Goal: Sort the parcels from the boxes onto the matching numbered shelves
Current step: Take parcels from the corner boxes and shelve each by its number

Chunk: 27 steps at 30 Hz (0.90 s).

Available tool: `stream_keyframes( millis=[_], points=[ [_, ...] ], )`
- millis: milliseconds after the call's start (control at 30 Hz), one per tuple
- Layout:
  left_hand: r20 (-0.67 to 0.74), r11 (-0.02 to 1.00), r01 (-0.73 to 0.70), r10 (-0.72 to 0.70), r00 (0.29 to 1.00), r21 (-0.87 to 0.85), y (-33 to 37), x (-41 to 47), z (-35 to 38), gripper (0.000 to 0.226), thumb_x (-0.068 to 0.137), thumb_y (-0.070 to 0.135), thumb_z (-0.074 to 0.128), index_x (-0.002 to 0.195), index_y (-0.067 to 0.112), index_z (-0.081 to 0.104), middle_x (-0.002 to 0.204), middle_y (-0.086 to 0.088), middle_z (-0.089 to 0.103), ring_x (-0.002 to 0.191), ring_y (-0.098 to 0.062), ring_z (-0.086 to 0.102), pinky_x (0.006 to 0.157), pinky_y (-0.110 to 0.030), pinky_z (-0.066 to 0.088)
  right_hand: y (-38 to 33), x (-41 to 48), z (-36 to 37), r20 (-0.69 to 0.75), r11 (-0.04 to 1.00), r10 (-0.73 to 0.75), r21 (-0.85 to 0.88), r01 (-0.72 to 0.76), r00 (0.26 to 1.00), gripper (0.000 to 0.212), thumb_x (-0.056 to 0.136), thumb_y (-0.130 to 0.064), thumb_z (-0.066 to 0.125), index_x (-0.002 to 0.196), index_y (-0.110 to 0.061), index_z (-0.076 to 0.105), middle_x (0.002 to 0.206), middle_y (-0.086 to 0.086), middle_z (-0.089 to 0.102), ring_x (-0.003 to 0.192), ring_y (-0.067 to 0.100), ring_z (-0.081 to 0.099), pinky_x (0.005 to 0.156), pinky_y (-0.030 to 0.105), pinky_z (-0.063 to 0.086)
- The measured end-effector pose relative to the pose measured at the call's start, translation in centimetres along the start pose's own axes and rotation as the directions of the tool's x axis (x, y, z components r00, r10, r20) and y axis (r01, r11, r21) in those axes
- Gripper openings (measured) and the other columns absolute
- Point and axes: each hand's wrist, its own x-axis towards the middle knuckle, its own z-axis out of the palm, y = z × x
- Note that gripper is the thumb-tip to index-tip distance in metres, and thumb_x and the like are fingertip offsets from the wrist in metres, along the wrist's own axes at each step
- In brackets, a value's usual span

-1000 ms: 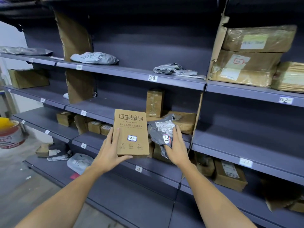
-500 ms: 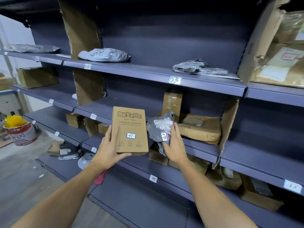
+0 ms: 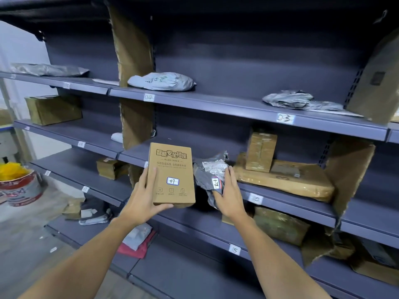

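My left hand (image 3: 145, 198) grips a flat brown cardboard box (image 3: 171, 169) upright, its white sticker reading 07. My right hand (image 3: 230, 194) holds a crumpled grey plastic mailer (image 3: 208, 169) with a shipping label and a sticker that reads 17. Both parcels are held up in front of the dark grey numbered shelves (image 3: 237, 107). Shelf tags read 04 (image 3: 149, 97), 03 (image 3: 285, 118), 10 (image 3: 255, 198) and 15 (image 3: 234, 249).
Brown taped boxes (image 3: 287, 180) lie on shelf 10 just right of my hands. Grey mailers (image 3: 162, 82) sit on the top shelf. Torn cardboard dividers (image 3: 133, 83) stand between bays. A red-and-white bucket (image 3: 19, 186) stands on the floor at left.
The view has shifted left and closer to the shelves. Both hands still hold their parcels, raised slightly toward the shelf 10 level.
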Motion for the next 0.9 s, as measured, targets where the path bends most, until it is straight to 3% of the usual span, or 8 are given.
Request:
stream_keyframes(
  millis=[200, 300, 567, 767, 900],
  points=[
    [0.024, 1.0, 0.004, -0.004, 1.0, 0.013, -7.5, -1.3, -5.0, 0.132, 0.066, 0.077, 0.065, 0.153, 0.035, -0.025, 0.166, -0.007, -0.011, 0.15, -0.037, 0.014, 0.116, -0.058, 0.031, -6.6, 0.1, 6.0, -0.007, 1.0, 0.002, 0.005, -0.002, 1.0, 0.084, 0.095, -0.022, 0.059, 0.16, -0.01, 0.007, 0.168, 0.001, 0.005, 0.148, 0.026, 0.023, 0.117, 0.033, 0.024],
    [0.014, 1.0, 0.001, -0.002, 1.0, 0.025, -10.7, -2.1, -7.1, 0.134, 0.069, 0.071, 0.072, 0.154, 0.033, -0.024, 0.166, -0.008, -0.011, 0.15, -0.038, 0.012, 0.116, -0.058, 0.029, -9.3, 0.3, 8.9, 0.008, 1.0, -0.011, 0.018, 0.011, 1.0, 0.083, 0.096, -0.021, 0.058, 0.16, -0.008, 0.007, 0.168, 0.003, 0.003, 0.151, 0.026, 0.019, 0.12, 0.034, 0.021],
    [-0.001, 0.999, 0.035, -0.035, 0.999, 0.031, -18.0, -2.3, -11.3, 0.132, 0.069, 0.073, 0.068, 0.153, 0.034, -0.026, 0.166, -0.006, -0.014, 0.152, -0.036, 0.009, 0.118, -0.057, 0.027, -14.4, 2.8, 15.3, 0.032, 0.999, -0.016, 0.037, 0.015, 0.999, 0.087, 0.086, -0.043, 0.048, 0.159, -0.012, 0.011, 0.166, 0.0, 0.012, 0.149, 0.025, 0.024, 0.117, 0.048, 0.032],
    [-0.007, 0.998, 0.058, -0.058, 0.998, 0.023, -23.9, -0.8, -13.1, 0.133, 0.07, 0.075, 0.069, 0.156, 0.027, -0.021, 0.166, -0.007, -0.013, 0.154, -0.028, -0.004, 0.12, -0.055, 0.023, -17.8, 6.3, 20.3, 0.057, 0.998, -0.056, 0.018, 0.055, 0.997, 0.083, 0.096, -0.024, 0.057, 0.16, -0.008, 0.006, 0.168, 0.005, 0.003, 0.152, 0.028, 0.017, 0.122, 0.041, 0.022],
    [-0.013, 0.995, 0.092, -0.092, 0.996, 0.041, -28.5, 1.1, -14.3, 0.131, 0.067, 0.078, 0.063, 0.155, 0.03, -0.021, 0.166, -0.007, -0.013, 0.153, -0.032, 0.001, 0.12, -0.054, 0.024, -19.8, 9.0, 24.6, 0.058, 0.998, -0.061, 0.03, 0.059, 0.996, 0.082, 0.097, -0.023, 0.057, 0.16, -0.008, 0.006, 0.168, 0.005, 0.002, 0.153, 0.027, 0.015, 0.121, 0.044, 0.023]
  ],
)
